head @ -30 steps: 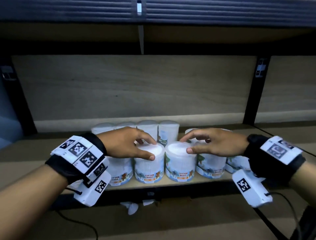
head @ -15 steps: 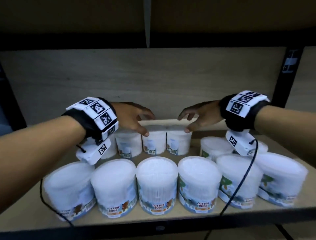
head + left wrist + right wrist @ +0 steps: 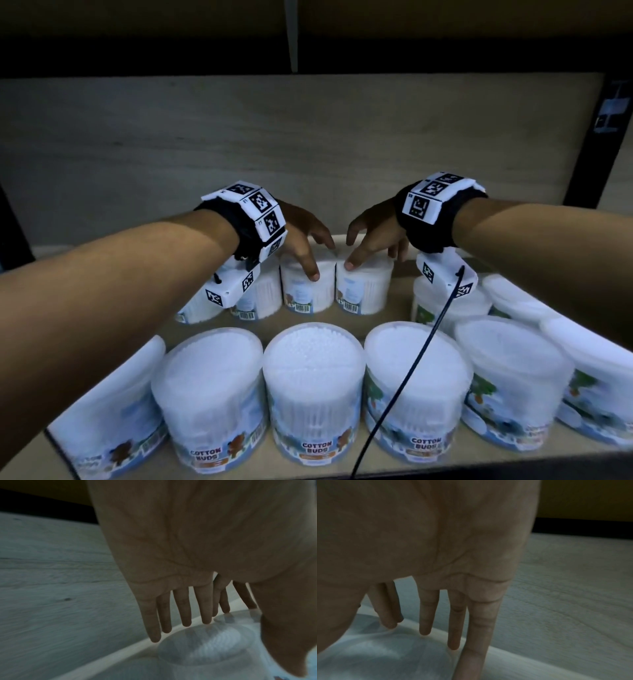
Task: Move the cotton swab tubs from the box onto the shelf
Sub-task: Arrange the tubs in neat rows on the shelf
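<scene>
Left hand (image 3: pixel 301 240) is spreading straight, relaxed fingers over a far-row tub (image 3: pixel 308 291), thumb touching its near rim. Right hand (image 3: pixel 373 236) is doing likewise on the neighbouring tub (image 3: pixel 364 291) just right. Both are standing on the shelf (image 3: pixel 400 301), behind the near row (image 3: pixel 313 387).

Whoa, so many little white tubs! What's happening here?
Someone is stocking a shelf with tubs of cotton buds. Two rows stand on it. Both arms reach over the front row to the back one. The left hand is spread over one back tub, thumb on its front, and the right hand over the neighbouring tub. Neither tub looks lifted.
</scene>
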Tool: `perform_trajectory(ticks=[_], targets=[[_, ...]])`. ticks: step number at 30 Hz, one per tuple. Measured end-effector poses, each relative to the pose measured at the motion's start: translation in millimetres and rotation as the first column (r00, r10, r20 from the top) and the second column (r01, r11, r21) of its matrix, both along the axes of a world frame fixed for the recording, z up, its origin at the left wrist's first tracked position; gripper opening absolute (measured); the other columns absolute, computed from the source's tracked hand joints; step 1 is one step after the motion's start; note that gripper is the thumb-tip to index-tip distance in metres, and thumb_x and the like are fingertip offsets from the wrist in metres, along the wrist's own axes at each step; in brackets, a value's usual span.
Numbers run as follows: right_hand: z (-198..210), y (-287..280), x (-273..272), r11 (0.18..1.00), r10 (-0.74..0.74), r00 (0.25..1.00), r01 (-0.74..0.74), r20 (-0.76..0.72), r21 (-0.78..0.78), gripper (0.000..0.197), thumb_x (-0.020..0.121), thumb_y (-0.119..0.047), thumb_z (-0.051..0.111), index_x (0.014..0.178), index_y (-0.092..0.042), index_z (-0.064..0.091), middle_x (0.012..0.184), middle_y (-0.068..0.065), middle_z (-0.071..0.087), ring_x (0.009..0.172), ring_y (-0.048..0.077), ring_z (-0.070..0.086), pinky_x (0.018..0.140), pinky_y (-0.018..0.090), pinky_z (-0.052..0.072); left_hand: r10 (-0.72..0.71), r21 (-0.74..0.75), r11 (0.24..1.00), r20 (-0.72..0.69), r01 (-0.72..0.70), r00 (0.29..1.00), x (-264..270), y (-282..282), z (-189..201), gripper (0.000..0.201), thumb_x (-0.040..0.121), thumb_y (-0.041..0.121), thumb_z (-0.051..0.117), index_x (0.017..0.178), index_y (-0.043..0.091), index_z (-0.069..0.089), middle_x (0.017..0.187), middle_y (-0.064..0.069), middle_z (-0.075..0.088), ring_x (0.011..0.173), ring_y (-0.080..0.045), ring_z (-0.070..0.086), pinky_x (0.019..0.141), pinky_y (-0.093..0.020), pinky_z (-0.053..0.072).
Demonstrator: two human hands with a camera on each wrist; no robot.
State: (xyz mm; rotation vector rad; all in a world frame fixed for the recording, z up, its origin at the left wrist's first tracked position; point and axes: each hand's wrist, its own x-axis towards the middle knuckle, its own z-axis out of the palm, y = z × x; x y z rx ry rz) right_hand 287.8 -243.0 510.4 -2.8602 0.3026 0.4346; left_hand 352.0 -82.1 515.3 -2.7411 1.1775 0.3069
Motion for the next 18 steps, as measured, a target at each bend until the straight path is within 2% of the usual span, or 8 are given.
perform_trajectory(ticks=[2,4,6,8,10,13,15,18], targets=[[-0.1,3.0,0.2,1.000,0.006,1.000,-0.006,-0.006,-0.018,0.075,0.078,-0.047,0.079,0.140,-0.021,0.047,0.124,0.006,0.045,0.100,0.037,0.063,0.075,0.042,0.062,0.007,0.017,1.000,0.009,-0.007,1.000,1.8,-0.2,-2.7,0.075,0.080,0.046,0.075,0.146,0.038,0.039,0.140,0.013,0.046,0.115,-0.005,0.044,0.093,-0.021,0.030],[-0.9,5.4,-0.2,0.999,0.013,1.000,-0.013,-0.008,-0.029,0.071,0.080,-0.044,0.078,0.139,-0.016,0.049,0.129,0.009,0.046,0.092,0.033,0.064,0.080,0.046,0.061,0.006,-0.009,1.000,0.005,-0.006,1.000,3.3,0.3,-4.2,0.070,0.083,0.041,0.074,0.145,0.037,0.042,0.128,0.014,0.049,0.107,-0.002,0.043,0.090,-0.019,0.029],[-0.9,7.3,-0.4,0.999,0.012,1.000,-0.012,-0.002,-0.032,0.067,0.083,-0.039,0.077,0.138,-0.013,0.050,0.129,0.010,0.047,0.079,0.022,0.057,0.084,0.049,0.059,-0.007,-0.025,1.000,0.001,0.007,1.000,2.4,0.7,-3.6,0.066,0.084,0.039,0.074,0.143,0.036,0.044,0.127,0.014,0.050,0.105,-0.003,0.045,0.090,-0.019,0.031],[-1.0,7.7,0.5,0.999,0.010,1.000,-0.009,0.006,-0.035,0.064,0.083,-0.036,0.078,0.137,-0.013,0.051,0.124,0.009,0.048,0.074,0.018,0.051,0.086,0.051,0.058,-0.012,-0.028,1.000,0.001,0.012,1.000,1.6,0.8,-3.6,0.065,0.084,0.040,0.074,0.142,0.037,0.045,0.130,0.012,0.051,0.106,-0.005,0.046,0.090,-0.019,0.031],[-0.3,7.7,-0.2,0.999,0.015,1.000,-0.015,0.001,-0.039,0.062,0.083,-0.034,0.078,0.136,-0.015,0.051,0.121,0.008,0.048,0.078,0.021,0.053,0.085,0.051,0.058,-0.013,-0.033,0.999,0.006,0.013,1.000,1.6,0.7,-4.3,0.065,0.082,0.042,0.074,0.141,0.038,0.047,0.139,0.011,0.049,0.115,-0.008,0.047,0.094,-0.020,0.031],[0.2,7.0,-1.7,0.999,0.018,1.000,-0.018,-0.017,-0.040,0.064,0.080,-0.034,0.081,0.136,-0.022,0.051,0.122,0.005,0.046,0.103,0.035,0.059,0.083,0.049,0.060,-0.005,-0.036,0.999,0.007,0.005,1.000,3.4,0.9,-6.4,0.066,0.080,0.046,0.075,0.140,0.038,0.048,0.144,0.011,0.047,0.129,-0.012,0.045,0.103,-0.025,0.034],[-0.7,5.7,-1.2,1.000,0.013,1.000,-0.013,-0.016,-0.023,0.066,0.078,-0.033,0.082,0.137,-0.027,0.051,0.122,0.005,0.045,0.112,0.038,0.057,0.081,0.046,0.060,0.017,-0.044,0.999,-0.001,-0.017,1.000,3.2,0.1,-7.9,0.067,0.080,0.047,0.074,0.141,0.036,0.048,0.143,0.008,0.049,0.129,-0.014,0.046,0.105,-0.027,0.036],[-2.2,3.3,-0.4,1.000,0.023,1.000,-0.023,-0.008,-0.004,0.068,0.078,-0.029,0.083,0.138,-0.032,0.050,0.121,0.003,0.043,0.114,0.037,0.056,0.081,0.043,0.060,0.039,-0.053,0.998,0.037,-0.037,0.999,1.7,-2.6,-10.1,0.066,0.080,0.052,0.072,0.139,0.034,0.050,0.140,0.007,0.051,0.126,-0.015,0.047,0.099,-0.025,0.036]])
